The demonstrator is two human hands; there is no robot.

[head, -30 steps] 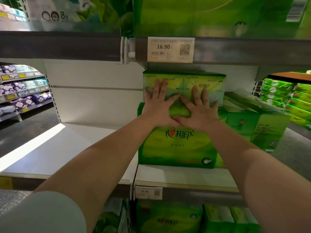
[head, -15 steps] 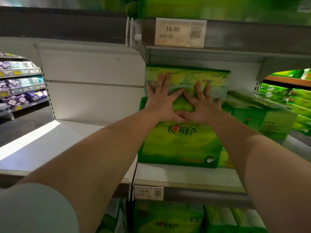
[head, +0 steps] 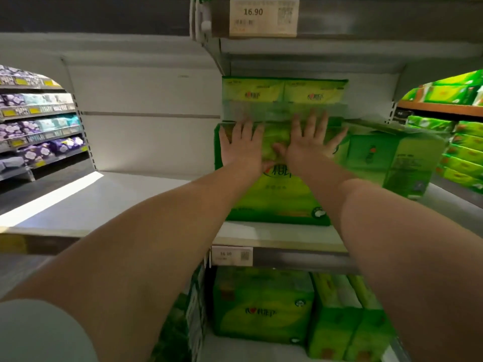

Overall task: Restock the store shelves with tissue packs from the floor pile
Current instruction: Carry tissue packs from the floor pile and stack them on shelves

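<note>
Store aisle, grey metal shelf (head: 274,235) with a paper price tag (head: 232,255) on its front lip; big green glossy plastic-wrapped tissue pack (head: 271,194) stands upright on it, boxy, a flatter yellow-green pack (head: 285,91) stacked on top. Left hand (head: 241,147) and right hand (head: 309,146) both press flat on the big pack's upper front, fingers straight and spread, thumbs nearly meeting. Another green pack (head: 392,158) sits tilted just to the right, more packs on the shelf below
</note>
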